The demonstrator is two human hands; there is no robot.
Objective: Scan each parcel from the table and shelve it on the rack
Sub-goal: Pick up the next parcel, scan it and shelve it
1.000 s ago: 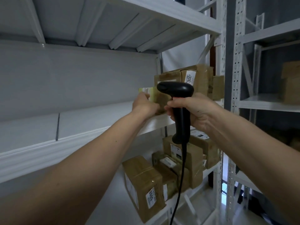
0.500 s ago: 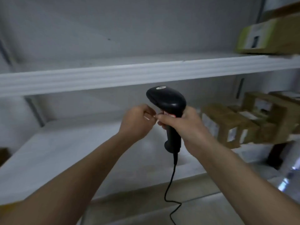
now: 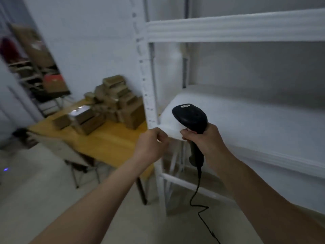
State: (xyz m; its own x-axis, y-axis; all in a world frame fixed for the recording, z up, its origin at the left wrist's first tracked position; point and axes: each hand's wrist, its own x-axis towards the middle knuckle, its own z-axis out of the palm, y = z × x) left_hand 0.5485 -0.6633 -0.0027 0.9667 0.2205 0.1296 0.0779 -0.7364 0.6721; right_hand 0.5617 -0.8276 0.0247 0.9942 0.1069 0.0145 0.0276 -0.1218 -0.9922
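One barcode scanner (image 3: 190, 117) was gripped by the right hand (image 3: 204, 140), fingers curled round its handle, head upward. One black cable (image 3: 197, 196) ran from the handle base toward the floor. The left hand (image 3: 152, 143) was held just beside the right, fingers curled loosely inward, with nothing visible in it; it touched neither the scanner nor any parcel. One pile of brown parcels (image 3: 112, 103) rested on one yellow table (image 3: 109, 143), to the left of and beyond both hands; motion blur prevented an exact count, though well over five were present. One white rack (image 3: 235, 27) stood at right, touching or just beside the table edge. Two shelf levels were visible, with no parcel on the parts in view.
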